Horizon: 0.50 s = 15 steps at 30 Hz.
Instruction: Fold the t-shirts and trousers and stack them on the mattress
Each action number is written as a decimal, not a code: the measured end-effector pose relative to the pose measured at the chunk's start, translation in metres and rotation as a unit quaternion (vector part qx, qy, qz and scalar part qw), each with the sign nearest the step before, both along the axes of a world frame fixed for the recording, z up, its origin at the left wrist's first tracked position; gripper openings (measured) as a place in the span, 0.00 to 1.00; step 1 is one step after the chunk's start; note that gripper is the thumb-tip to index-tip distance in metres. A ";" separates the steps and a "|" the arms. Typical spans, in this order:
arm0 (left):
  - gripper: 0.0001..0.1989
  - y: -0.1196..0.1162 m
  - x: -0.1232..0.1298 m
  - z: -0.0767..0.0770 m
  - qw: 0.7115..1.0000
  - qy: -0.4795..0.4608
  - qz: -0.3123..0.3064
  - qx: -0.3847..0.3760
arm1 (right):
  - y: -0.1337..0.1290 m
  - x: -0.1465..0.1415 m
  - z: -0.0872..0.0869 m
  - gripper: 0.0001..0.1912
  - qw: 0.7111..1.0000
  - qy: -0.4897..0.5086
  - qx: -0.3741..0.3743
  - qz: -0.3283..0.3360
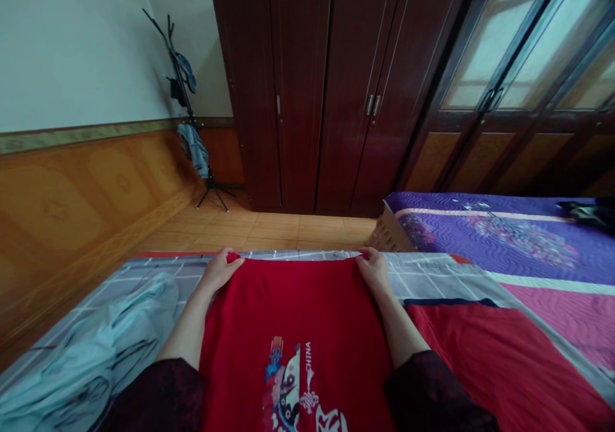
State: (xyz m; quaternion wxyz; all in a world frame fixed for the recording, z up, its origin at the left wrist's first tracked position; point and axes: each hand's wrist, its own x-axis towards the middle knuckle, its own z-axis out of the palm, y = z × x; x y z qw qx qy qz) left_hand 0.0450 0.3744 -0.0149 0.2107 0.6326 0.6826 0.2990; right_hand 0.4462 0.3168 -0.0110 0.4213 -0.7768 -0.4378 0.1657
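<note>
Both hands on the bright red cloth garment with a printed front (pixel 298 304) — left hand (pixel 223 270) pinches its far left corner between thumb and fingers, right hand (pixel 373 270) pinches the far right corner the same way. Hands set wide apart, far edge pulled nearly straight between them. Garment sits centre, in front of the person, over the grey bed cover with white grid lines (pixel 423 278); near end runs out of view at the bottom. Print is a multicolour figure plus white lettering, "CHINA" running along the garment's length. Dark patterned sleeves (pixel 161 393) on both forearms, left one between the red garment and a crumpled pale blue cloth heap (pixel 120 336) lying on the cover. Right side: a second red garment with a navy edge (pixel 500 355), spread fairly flat beside the right forearm. Beyond it, a purple quilted bedspread with a floral pattern (pixel 471 224), and a pink quilted section (pixel 562 316) nearer. Back of room: tall dark red-brown wooden wardrobe (pixel 300 66), doors shut, on a tan tiled floor (pixel 273 227). Left of that, a slim black coat stand (pixel 189 107) — blue-grey cloth (pixel 193 150) hung low on it. Glass-paned wooden doors (pixel 504 54) at right.
</note>
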 end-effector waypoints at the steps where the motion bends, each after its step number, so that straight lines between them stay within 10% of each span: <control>1: 0.16 0.000 -0.002 0.000 1.000 0.004 0.005 -0.006 | 0.000 0.002 0.001 0.18 1.000 -0.012 -0.015 0.000; 9: 0.20 -0.012 -0.008 0.012 0.995 -0.085 -0.037 -0.039 | -0.004 0.021 0.005 0.15 0.986 -0.014 -0.150 0.077; 15: 0.20 -0.019 -0.013 0.016 0.989 -0.114 -0.066 -0.068 | 0.001 0.021 -0.002 0.12 0.989 -0.028 -0.119 0.084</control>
